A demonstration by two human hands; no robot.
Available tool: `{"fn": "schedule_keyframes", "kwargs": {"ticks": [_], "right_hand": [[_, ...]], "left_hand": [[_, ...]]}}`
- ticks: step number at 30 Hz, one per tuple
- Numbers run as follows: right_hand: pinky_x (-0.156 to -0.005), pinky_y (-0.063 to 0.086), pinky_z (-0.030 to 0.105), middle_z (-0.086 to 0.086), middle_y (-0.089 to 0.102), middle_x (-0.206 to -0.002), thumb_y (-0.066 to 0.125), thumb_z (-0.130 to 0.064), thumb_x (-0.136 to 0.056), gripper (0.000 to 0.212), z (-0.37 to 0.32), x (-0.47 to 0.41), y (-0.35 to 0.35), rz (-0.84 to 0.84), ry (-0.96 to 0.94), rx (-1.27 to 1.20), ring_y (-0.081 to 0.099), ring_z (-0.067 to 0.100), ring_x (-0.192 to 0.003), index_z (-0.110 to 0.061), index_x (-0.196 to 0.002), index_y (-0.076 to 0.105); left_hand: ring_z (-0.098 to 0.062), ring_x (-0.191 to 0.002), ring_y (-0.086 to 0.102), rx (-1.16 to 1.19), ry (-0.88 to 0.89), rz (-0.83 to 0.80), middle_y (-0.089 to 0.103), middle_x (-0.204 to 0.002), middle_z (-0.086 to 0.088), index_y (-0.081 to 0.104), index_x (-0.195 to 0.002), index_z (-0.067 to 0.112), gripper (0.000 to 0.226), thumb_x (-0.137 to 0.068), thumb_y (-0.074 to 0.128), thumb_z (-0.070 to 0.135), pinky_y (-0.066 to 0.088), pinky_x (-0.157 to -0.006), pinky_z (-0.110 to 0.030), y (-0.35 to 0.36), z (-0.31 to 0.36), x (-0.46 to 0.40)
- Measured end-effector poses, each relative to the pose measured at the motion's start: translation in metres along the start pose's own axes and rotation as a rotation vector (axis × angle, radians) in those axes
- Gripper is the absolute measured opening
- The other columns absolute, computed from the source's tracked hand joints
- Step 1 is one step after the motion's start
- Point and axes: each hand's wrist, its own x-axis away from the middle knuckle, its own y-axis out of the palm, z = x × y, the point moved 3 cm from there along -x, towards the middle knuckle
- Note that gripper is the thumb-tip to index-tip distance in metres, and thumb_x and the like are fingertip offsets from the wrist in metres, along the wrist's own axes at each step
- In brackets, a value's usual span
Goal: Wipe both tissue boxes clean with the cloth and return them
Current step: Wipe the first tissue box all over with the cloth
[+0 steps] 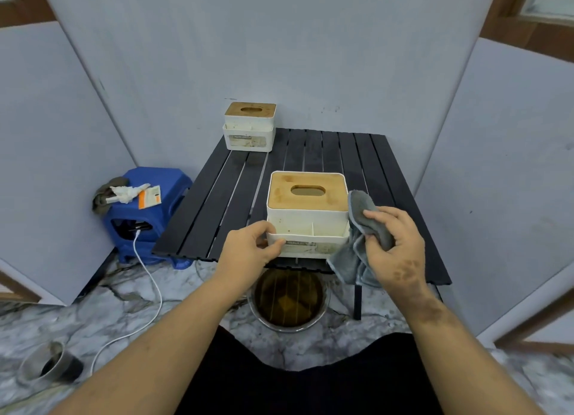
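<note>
A white tissue box [306,218] with a wooden lid stands at the near edge of the black slatted table [357,159]. Brown stains mark its front. My left hand [251,248] grips the box's lower left front corner, thumb on the front face. My right hand [393,243] holds a grey cloth [362,228] bunched against the box's right side. A second white tissue box [249,127] with a wooden lid sits at the table's far left corner, also stained.
A blue plastic stool [146,209] with rags and a packet stands left of the table, a white cable [149,278] trailing from it. A round metal basin [289,299] of brown water sits on the marble floor under the table's near edge. A metal cup [46,365] lies at lower left.
</note>
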Motion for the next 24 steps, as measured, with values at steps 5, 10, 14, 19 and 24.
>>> {"fn": "schedule_keyframes", "kwargs": {"ticks": [5,10,14,19,24], "right_hand": [[-0.099,0.05,0.046,-0.002,0.063,-0.118,0.071,0.01,-0.076,0.045,0.008,0.004,0.003,-0.126,-0.028,-0.066,0.059,0.019,-0.115,-0.016,-0.112,0.069],[-0.099,0.05,0.047,-0.005,0.061,-0.12,0.07,0.007,-0.077,0.047,0.012,0.017,0.014,-0.194,0.012,-0.074,0.058,0.018,-0.117,-0.022,-0.114,0.069],[-0.099,0.05,0.046,-0.008,0.063,-0.119,0.073,0.005,-0.076,0.047,0.012,0.011,0.009,-0.259,-0.02,-0.025,0.059,0.017,-0.115,-0.024,-0.114,0.069],[-0.099,0.051,0.042,-0.006,0.065,-0.114,0.073,0.009,-0.074,0.045,0.006,0.008,0.008,-0.252,-0.041,0.0,0.061,0.014,-0.112,-0.02,-0.109,0.071],[-0.094,0.049,0.018,-0.003,0.066,-0.111,0.065,0.015,-0.075,0.045,-0.006,-0.002,-0.004,-0.164,-0.012,-0.036,0.062,0.009,-0.107,-0.016,-0.108,0.071]], "left_hand": [[-0.006,-0.088,0.074,0.044,0.004,0.016,0.077,-0.097,0.008,0.07,-0.089,0.024,0.008,-0.09,0.077,0.023,0.065,-0.073,-0.031,0.001,0.0,0.005],[-0.003,-0.089,0.074,0.074,0.02,0.026,0.077,-0.097,0.009,0.071,-0.093,0.027,0.007,-0.091,0.076,0.023,0.064,-0.078,-0.03,0.001,-0.002,0.007],[0.003,-0.09,0.071,0.076,0.02,0.042,0.074,-0.097,0.018,0.066,-0.091,0.044,0.02,-0.093,0.074,0.026,0.063,-0.078,-0.027,0.002,-0.001,0.012],[0.001,-0.09,0.071,0.098,0.012,0.124,0.075,-0.097,0.014,0.067,-0.113,0.04,0.025,-0.093,0.074,0.026,0.062,-0.082,-0.027,0.006,-0.004,0.018],[0.001,-0.092,0.07,0.191,0.032,0.134,0.073,-0.101,0.014,0.063,-0.116,0.043,0.033,-0.096,0.07,0.018,0.059,-0.081,-0.018,0.005,0.003,0.025]]}}
